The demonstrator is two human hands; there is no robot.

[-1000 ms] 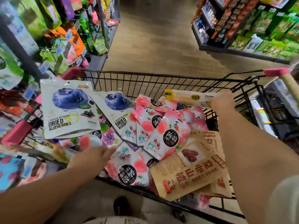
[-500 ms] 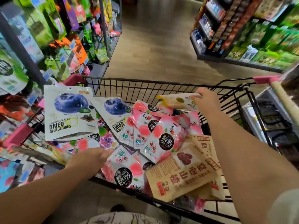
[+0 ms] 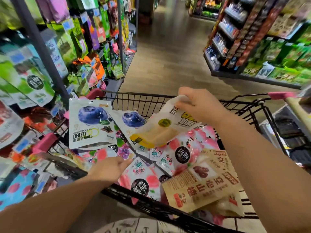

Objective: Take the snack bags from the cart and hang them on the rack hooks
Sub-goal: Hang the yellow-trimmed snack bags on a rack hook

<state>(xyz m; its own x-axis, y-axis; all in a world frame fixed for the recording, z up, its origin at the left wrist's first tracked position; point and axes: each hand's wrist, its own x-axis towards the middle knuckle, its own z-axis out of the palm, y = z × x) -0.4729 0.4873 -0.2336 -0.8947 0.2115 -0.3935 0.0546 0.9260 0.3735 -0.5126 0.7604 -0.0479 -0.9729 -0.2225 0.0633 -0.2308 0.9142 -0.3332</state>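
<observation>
Lifted now, glossy yellow bag [image 3: 158, 134] pinched in my right grip [image 3: 197, 105]; left grip [image 3: 110, 168] flat on slick pouches [image 3: 142, 180].

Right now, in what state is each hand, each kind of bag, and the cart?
right hand, grips the yellow bag's top edge.
yellow bag, lifted, tilted above the pink bags.
left hand, fingers straight, resting on pink bags.
blueberry bag, lying face up in the cart.
brown bag, lying face up, untouched.
cart, full of bags.

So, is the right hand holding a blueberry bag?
No, the right hand grips a white-and-yellow bag by its top edge.
</observation>
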